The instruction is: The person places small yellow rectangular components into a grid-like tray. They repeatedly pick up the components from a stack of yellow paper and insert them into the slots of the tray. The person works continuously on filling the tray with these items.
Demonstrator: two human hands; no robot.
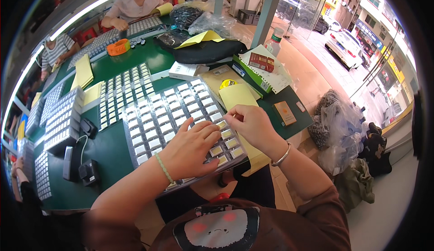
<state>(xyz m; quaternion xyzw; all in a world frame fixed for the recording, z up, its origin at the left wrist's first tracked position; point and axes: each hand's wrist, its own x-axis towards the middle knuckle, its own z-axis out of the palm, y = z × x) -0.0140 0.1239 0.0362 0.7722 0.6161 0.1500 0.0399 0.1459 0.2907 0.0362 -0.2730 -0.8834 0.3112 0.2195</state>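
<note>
A clear plastic tray (128, 133) with rows of small square white pieces (154, 143) lies tilted at the table's near edge. At its near right corner, several pieces have pale yellow tops (231, 142). My left hand (192, 148) rests across the tray, fingers spread over the pieces and thumb toward the near corner. Over the tray's right edge, my right hand (249, 122) has thumb and forefinger pinched together beside a yellow-topped piece. Whatever sits in that pinch is too small to make out. A yellow sheet (239, 96) reaches out from beneath my right hand.
More filled trays (125, 90) and a tray stack (64, 120) stand left on the green table (113, 149). Black adapters (89, 172), an orange tape dispenser (118, 47), a yellow tape measure (228, 84) and a small orange box (284, 113) lie around. Two co-workers sit across the table.
</note>
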